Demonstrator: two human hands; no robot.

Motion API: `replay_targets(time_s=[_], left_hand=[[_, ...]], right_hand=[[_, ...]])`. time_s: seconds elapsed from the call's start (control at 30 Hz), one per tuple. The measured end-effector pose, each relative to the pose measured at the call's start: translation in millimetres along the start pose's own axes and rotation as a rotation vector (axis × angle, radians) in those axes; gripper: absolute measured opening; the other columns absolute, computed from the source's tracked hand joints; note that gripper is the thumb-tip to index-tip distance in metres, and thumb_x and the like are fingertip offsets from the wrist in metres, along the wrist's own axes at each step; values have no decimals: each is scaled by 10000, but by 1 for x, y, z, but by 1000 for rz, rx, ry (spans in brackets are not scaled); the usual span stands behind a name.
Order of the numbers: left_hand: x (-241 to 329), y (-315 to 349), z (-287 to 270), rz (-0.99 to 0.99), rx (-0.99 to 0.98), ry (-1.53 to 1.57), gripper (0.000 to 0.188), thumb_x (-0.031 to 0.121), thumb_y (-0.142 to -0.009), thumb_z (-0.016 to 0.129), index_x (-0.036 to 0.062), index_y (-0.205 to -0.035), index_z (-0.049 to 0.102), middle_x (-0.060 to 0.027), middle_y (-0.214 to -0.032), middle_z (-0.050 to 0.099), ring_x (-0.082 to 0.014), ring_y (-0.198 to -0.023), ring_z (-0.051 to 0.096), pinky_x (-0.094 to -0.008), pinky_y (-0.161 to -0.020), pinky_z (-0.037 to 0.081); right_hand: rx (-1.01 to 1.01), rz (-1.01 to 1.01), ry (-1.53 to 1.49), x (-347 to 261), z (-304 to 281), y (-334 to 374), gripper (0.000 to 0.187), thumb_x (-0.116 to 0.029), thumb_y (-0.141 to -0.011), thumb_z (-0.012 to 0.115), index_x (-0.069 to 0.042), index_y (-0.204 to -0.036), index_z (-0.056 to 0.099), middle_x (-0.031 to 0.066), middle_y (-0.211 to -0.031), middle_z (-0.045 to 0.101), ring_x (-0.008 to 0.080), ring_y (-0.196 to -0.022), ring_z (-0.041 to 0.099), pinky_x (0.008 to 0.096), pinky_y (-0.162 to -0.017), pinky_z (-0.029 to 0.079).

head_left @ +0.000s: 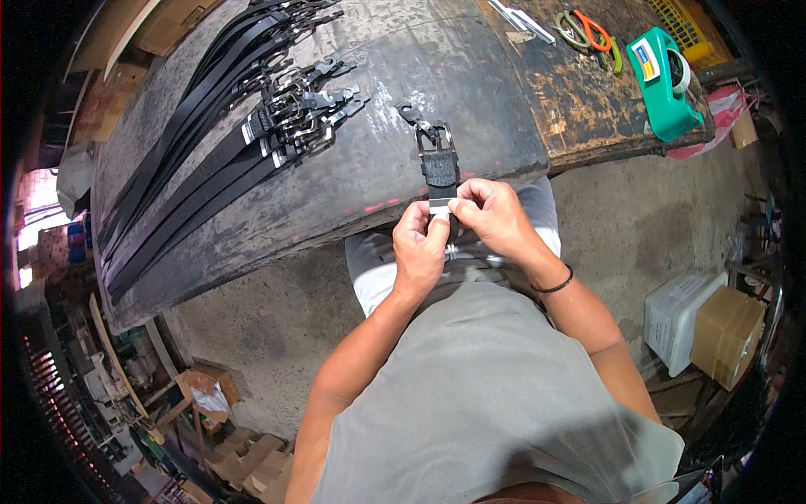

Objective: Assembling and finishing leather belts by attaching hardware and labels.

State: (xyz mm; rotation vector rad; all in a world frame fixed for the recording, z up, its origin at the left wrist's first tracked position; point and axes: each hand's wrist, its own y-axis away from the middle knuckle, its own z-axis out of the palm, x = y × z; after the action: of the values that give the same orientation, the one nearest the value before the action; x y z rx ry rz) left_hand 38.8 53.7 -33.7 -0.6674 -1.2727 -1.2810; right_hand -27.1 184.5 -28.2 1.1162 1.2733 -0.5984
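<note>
A black belt [440, 172] lies over the near edge of the dark table, its metal buckle [434, 139] resting on the top. A small metal clip [409, 112] sits at the buckle's far end. Across the strap, just below the buckle, runs a short white-and-grey band [439, 207]. My left hand [417, 248] pinches the belt and band from the left, thumb on the front. From the right, my right hand [495, 220] closes on the same spot, thumb pressed on the band's right end. Behind the hands the lower strap is mostly hidden.
Many similar black belts [189, 189] lie bunched on the table's left, buckles together. On the brown wooden board [571, 118] at right are a green tape dispenser [663, 92], orange-handled scissors [594, 32] and white strips [522, 21]. Boxes [729, 336] stand on the floor at right.
</note>
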Motion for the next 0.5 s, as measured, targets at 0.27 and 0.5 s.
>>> replay_targets(time_s=[0.27,0.5], left_hand=[[-2,2,5,-29,32,50,75,73,-933,532,7,-965,543,-65,-869,626,-114,-717,600,-276,-675,522],[-6,4,4,-73,82,57,87,97,-942,546,11,-949,536,-66,-823,612,-136,-688,611,-293,-649,540]], right_hand=[[-142,38,-221,-9,-10,5,207,-176,-912,581,19,-873,636,10,-718,612,81,-636,589,252,-573,490],[-67,40,-233,6,-30,12,202,-208,-953,604,-13,-978,651,1,-811,626,51,-647,576,193,-564,457]])
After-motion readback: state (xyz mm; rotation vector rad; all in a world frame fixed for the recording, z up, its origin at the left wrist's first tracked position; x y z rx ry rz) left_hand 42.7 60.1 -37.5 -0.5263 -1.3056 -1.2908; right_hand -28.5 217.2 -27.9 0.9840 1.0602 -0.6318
